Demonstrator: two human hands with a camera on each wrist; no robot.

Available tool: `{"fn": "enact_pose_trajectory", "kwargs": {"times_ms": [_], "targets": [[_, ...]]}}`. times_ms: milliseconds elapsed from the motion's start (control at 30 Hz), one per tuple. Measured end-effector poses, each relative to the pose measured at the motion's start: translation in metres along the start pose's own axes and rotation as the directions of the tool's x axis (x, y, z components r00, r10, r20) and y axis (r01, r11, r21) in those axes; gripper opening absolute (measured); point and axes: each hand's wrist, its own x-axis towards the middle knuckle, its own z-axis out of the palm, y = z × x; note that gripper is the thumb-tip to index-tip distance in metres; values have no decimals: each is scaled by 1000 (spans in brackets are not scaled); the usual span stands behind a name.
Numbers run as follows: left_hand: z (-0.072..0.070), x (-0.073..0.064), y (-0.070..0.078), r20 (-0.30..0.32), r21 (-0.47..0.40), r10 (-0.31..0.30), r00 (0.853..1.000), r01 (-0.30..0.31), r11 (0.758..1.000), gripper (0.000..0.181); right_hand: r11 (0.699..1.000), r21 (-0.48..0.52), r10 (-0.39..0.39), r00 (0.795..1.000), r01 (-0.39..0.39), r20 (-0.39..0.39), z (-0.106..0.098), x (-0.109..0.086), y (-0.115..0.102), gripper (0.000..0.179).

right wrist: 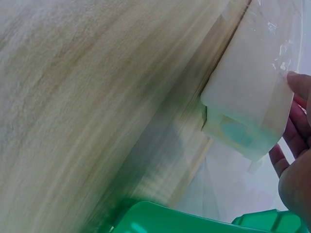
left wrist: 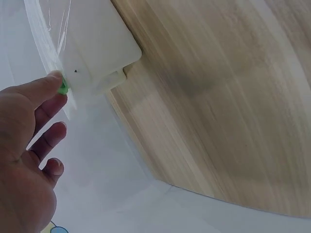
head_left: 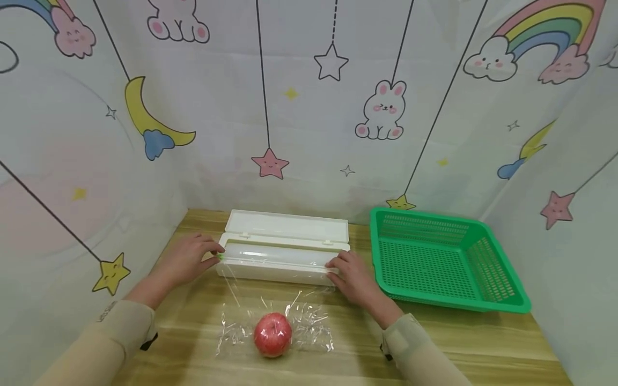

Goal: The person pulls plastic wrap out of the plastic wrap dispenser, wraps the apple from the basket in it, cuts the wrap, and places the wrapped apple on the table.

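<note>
A white cling film box [head_left: 276, 272] lies on the table with its lid [head_left: 289, 227] tipped back and a roll of film [head_left: 275, 254] inside. Clear film [head_left: 309, 316] trails over its front edge to a red apple [head_left: 272, 335], around which it lies crinkled. My left hand [head_left: 193, 257] is at the box's left end, pinching a small green slide cutter [left wrist: 63, 86] between thumb and finger. The right hand [head_left: 354, 276] grips the box's front edge near the right end; in the right wrist view its thumb [right wrist: 300, 83] is on the near face, fingers partly hidden.
A green plastic basket [head_left: 451, 304] with perforated sides stands to the right of the box on the wooden table [head_left: 434, 343]. Behind the table hangs a white backdrop [head_left: 318, 134] with printed rabbits, stars and rainbows, which also flanks both sides.
</note>
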Motion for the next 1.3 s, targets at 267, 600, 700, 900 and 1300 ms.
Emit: {"fn": "enact_pose_trajectory", "kwargs": {"times_ms": [267,600,700,900,1300], "targets": [[5,-11,-3,-85,-48,-68,994,64,997,26,1000,17,22,1000,-22,11,0,-1,1,25],[14,-25,0,-128,-91,-178,976,167,982,19,996,47,79,996,-80,28,-5,-1,-6,34],[16,-28,2,-70,-138,-270,960,259,956,16,995,52,82,996,-83,19,-8,1,-7,34],[20,-30,7,48,-243,-370,928,371,896,19,994,48,96,995,-97,20,-10,3,-8,32],[37,-40,15,177,-431,-486,856,511,743,41,994,63,84,996,-85,18,-14,5,-10,27]]}}
